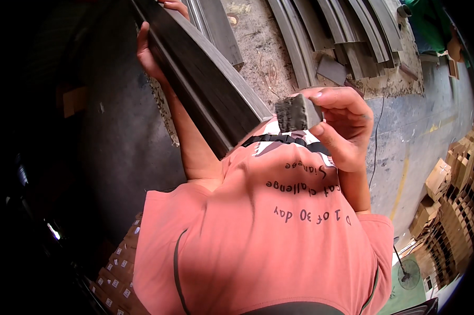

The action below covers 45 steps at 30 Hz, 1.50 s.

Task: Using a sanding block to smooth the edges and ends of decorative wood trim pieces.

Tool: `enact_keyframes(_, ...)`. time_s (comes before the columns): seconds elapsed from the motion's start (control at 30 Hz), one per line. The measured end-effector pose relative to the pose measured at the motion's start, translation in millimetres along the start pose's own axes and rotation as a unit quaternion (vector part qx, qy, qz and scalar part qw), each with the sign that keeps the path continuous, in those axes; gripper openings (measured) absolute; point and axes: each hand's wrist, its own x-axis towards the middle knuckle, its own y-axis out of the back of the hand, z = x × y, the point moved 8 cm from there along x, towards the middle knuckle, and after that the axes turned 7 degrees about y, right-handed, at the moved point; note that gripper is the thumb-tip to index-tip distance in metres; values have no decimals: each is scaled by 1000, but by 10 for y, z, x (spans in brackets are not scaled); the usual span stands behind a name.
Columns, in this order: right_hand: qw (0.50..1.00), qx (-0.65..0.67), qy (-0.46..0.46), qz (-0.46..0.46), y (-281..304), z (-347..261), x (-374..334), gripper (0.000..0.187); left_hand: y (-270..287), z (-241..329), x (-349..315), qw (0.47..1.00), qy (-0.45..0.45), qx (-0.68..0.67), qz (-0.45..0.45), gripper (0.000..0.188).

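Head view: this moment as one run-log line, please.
Left hand: holding long dark-grey grooved metal-looking profile; right hand: pinching small grey block with rough black face; beyond: long grey profiles

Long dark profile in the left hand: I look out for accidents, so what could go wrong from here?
The near end of the long dark profile sits close to the pink shirt; it could catch or scuff the cloth. The bare left hand grips it around its sides, so an edge might scrape skin. The right hand only pinches the small block with thumb and fingers; it could slip.
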Motion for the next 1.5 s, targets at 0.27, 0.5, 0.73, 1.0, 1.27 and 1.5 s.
enact_keyframes(0.27, 999, 34, 19, -12, -157, -44, 104, 36, 13, 100, 10, 998, -42, 54, -16, 81)
enact_keyframes(0.5, 999, 44, -11, 10, -11, 38, -52, 35, -12, 72, 19, 998, -48, 4, -26, 84)
enact_keyframes(0.73, 997, 74, 14, -16, -204, -51, 115, 36, 22, 82, 9, 998, -62, -22, -15, 87)
enact_keyframes(1.0, 999, 7, -41, -4, 0, -7, -42, 34, 19, 65, 39, 997, -54, -28, -46, 88)
enact_keyframes(1.27, 995, 9, -63, -78, -232, -23, 77, 34, -92, 83, -8, 996, -65, -22, -51, 83)
enact_keyframes(1.5, 995, -1, -80, -57, -124, 14, -4, 32, -97, 140, -4, 996, -51, 8, -75, 52)
